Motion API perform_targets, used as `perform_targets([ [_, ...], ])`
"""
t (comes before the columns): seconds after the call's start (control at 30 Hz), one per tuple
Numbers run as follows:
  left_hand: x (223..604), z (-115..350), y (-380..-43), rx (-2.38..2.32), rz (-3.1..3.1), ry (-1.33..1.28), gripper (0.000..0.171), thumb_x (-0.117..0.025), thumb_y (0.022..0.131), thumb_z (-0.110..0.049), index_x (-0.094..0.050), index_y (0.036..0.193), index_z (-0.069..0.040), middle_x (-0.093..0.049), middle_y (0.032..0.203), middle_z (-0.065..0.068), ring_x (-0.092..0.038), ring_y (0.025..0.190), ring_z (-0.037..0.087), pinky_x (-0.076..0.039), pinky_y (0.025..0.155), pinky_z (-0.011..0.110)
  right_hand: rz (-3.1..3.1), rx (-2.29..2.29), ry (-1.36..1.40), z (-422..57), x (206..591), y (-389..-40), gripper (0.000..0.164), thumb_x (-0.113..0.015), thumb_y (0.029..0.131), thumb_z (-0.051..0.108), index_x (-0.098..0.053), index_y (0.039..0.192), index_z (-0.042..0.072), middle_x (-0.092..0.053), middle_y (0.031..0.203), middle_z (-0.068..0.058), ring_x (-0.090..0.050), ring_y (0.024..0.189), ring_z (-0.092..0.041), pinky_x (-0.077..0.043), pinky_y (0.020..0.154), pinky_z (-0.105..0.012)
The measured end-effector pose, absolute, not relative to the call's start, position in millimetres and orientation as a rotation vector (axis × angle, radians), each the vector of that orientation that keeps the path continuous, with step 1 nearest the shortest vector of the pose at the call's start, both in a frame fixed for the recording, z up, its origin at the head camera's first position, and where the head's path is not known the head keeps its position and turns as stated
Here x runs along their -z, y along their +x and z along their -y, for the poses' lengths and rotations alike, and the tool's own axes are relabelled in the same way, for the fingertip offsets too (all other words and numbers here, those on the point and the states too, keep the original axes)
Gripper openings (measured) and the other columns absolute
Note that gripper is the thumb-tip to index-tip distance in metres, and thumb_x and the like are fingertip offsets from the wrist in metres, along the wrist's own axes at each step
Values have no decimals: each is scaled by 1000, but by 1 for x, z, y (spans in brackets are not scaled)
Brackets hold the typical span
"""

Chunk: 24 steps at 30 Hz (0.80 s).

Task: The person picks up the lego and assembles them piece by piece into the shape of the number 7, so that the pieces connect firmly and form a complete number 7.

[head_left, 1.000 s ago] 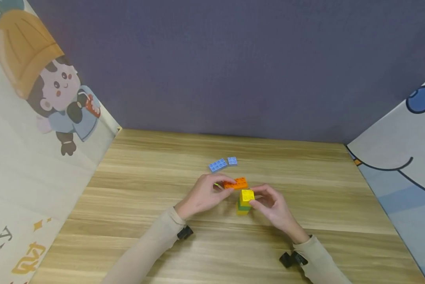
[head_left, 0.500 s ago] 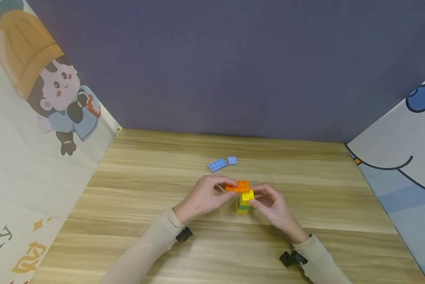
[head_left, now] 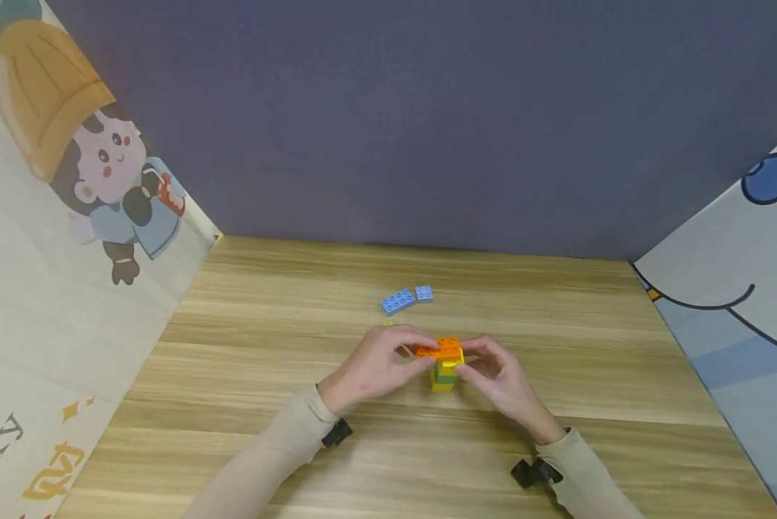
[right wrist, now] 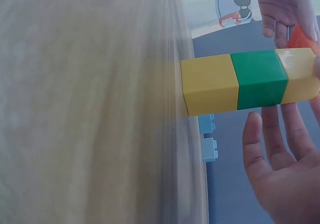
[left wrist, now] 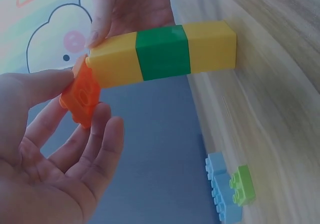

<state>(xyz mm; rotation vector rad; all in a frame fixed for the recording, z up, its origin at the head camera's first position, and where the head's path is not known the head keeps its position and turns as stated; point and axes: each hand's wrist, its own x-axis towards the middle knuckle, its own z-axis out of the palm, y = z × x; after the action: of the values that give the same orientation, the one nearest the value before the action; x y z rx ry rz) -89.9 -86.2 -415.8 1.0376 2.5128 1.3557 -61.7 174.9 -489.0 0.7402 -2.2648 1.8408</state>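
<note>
A tower of a yellow, a green and a yellow block point(head_left: 445, 376) stands upright on the wooden table. My left hand point(head_left: 374, 366) pinches a flat orange brick point(head_left: 450, 349) between thumb and fingers at the tower's top. In the left wrist view the orange brick point(left wrist: 84, 93) is slightly tilted against the end of the top yellow block point(left wrist: 117, 61); whether its studs are joined I cannot tell. On the tower's other side, my right hand point(head_left: 504, 380) holds the top yellow block with thumb and index finger. Its remaining fingers point(right wrist: 287, 139) spread beside the tower.
Behind the hands lie a long blue brick point(head_left: 398, 302) and a small blue brick point(head_left: 424, 293). A lime green brick point(left wrist: 243, 185) sits near them, mostly hidden by the left hand in the head view. A dark panel point(head_left: 414, 130) rises at the table's back edge.
My left hand has carried the orange brick right and towards me, from behind the tower onto its top. The right hand and the tower have stayed in place. The lime brick's edge now shows.
</note>
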Motion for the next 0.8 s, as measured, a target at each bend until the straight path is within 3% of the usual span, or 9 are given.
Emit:
perform_targets([
  [0.2, 414, 85, -87, -1272, -2535, 1104, 24, -76, 101, -22, -80, 124, -16, -78, 124, -2, -71, 103, 8, -63, 86, 28, 2285, -1856, 717, -175, 488, -61, 32, -69, 95, -14, -63, 126, -8, -71, 126, 18, -68, 113, 0, -61, 90, -23],
  [0.43, 413, 84, -85, -1218, -2565, 1175, 25, -75, 101, -21, -79, 125, -14, -77, 124, 0, -72, 106, 12, -61, 87, 22, 2315, -1858, 672, -174, 486, -59, 32, -71, 94, -12, -64, 125, -8, -70, 124, 22, -68, 112, 2, -61, 90, -22],
  [0.8, 410, 83, -84, -1107, -2627, 1203, 27, -74, 102, -22, -79, 128, -15, -76, 129, 5, -72, 112, 19, -62, 91, 30, 2332, -1869, 647, -175, 487, -59, 32, -72, 94, -11, -63, 126, -8, -70, 124, 22, -68, 111, 2, -61, 91, -22],
])
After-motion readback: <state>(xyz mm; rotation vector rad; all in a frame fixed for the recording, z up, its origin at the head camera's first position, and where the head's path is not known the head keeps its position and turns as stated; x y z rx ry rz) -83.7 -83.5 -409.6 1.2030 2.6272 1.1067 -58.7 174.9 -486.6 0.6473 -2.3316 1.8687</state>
